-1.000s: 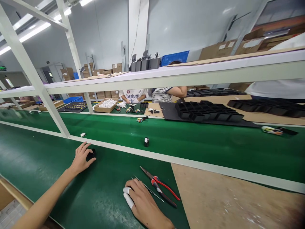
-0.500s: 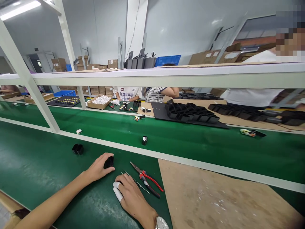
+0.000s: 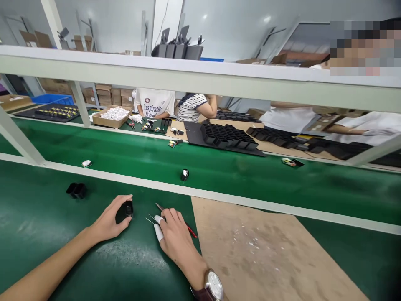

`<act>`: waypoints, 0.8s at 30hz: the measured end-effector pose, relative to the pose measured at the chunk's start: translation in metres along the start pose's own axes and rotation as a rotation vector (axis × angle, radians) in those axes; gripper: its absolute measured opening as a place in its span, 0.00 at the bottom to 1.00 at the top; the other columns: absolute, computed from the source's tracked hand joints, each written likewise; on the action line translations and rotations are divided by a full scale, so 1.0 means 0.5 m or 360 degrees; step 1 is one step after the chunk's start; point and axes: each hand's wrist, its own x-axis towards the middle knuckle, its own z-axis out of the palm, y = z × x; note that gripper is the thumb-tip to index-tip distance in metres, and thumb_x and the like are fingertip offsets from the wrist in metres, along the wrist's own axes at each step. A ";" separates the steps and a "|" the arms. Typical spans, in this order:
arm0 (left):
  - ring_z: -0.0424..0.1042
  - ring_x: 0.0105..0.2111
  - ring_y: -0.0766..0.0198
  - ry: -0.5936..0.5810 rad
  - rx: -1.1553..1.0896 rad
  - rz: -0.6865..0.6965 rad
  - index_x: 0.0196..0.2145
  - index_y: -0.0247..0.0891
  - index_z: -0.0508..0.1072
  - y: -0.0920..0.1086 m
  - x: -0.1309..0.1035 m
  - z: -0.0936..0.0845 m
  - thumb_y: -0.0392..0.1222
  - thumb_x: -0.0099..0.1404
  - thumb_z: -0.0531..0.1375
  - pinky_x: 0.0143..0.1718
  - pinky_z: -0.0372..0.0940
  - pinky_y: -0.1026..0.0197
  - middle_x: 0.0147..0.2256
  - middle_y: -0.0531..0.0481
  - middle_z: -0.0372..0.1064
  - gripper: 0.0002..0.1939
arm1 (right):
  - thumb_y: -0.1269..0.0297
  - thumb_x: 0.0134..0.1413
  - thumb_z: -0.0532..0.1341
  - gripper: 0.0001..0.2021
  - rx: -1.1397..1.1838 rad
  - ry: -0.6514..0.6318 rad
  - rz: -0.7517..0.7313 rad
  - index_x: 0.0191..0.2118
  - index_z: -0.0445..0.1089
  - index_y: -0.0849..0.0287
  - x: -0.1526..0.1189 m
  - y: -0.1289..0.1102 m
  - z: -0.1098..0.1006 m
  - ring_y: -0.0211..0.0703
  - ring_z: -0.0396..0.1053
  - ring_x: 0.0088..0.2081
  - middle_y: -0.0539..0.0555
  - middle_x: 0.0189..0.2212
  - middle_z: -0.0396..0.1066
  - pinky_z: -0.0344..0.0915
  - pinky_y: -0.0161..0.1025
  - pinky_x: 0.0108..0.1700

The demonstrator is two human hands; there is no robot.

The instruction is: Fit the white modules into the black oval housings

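Observation:
My left hand [image 3: 105, 221] is closed on a small black plastic housing [image 3: 128, 208], thumb and fingers on either side of it, over the green tabletop. To its right, my right hand [image 3: 176, 238] has white finger cots on two fingers and is closed around tweezers [image 3: 150, 219], whose two thin tips stick out to the left. Under and beside that hand lie red-handled pliers [image 3: 192, 231], mostly covered by it. Two more black housings [image 3: 76, 190] stand side by side left of my left hand.
A brown board [image 3: 250, 246] lies at right. Beyond a pale rail [image 3: 134, 180], a green belt [image 3: 219, 175] carries a black housing [image 3: 184, 174] and small circuit boards [image 3: 173, 144]. A shelf beam [image 3: 175, 73] crosses above. Co-workers sit opposite, near black housings [image 3: 230, 136] and a carton [image 3: 117, 121].
The view has tilted down and shifted right. My right hand has moved forward over the pliers and closed on the tweezers. My left hand still holds the black housing, now turned somewhat.

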 end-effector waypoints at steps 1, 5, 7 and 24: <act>0.72 0.58 0.50 -0.0004 -0.0004 -0.0014 0.70 0.49 0.55 -0.001 -0.002 -0.001 0.41 0.73 0.60 0.61 0.70 0.46 0.59 0.41 0.67 0.32 | 0.78 0.62 0.59 0.08 -0.0011 -0.0026 0.0028 0.41 0.73 0.61 0.000 0.006 0.001 0.55 0.62 0.45 0.61 0.43 0.67 0.65 0.53 0.47; 0.73 0.55 0.51 -0.0045 0.0016 -0.0072 0.71 0.50 0.54 -0.006 -0.012 -0.005 0.43 0.73 0.61 0.57 0.72 0.48 0.56 0.42 0.68 0.34 | 0.79 0.64 0.57 0.09 -0.0022 -0.0030 0.0087 0.41 0.73 0.62 0.001 0.017 0.010 0.53 0.61 0.43 0.60 0.42 0.67 0.64 0.51 0.46; 0.73 0.54 0.50 -0.0052 0.0044 -0.0079 0.71 0.52 0.54 -0.010 -0.018 -0.005 0.45 0.73 0.62 0.56 0.72 0.48 0.55 0.43 0.69 0.34 | 0.78 0.66 0.56 0.09 0.0013 -0.0010 0.0087 0.41 0.73 0.60 0.002 0.019 0.013 0.52 0.61 0.42 0.59 0.41 0.67 0.63 0.50 0.45; 0.76 0.50 0.53 0.0016 0.0098 -0.0011 0.68 0.53 0.62 -0.026 -0.021 0.007 0.52 0.73 0.64 0.51 0.76 0.53 0.57 0.44 0.70 0.29 | 0.79 0.65 0.55 0.16 0.0214 0.0197 -0.0207 0.54 0.70 0.60 -0.002 -0.016 0.016 0.51 0.63 0.44 0.59 0.44 0.70 0.63 0.50 0.47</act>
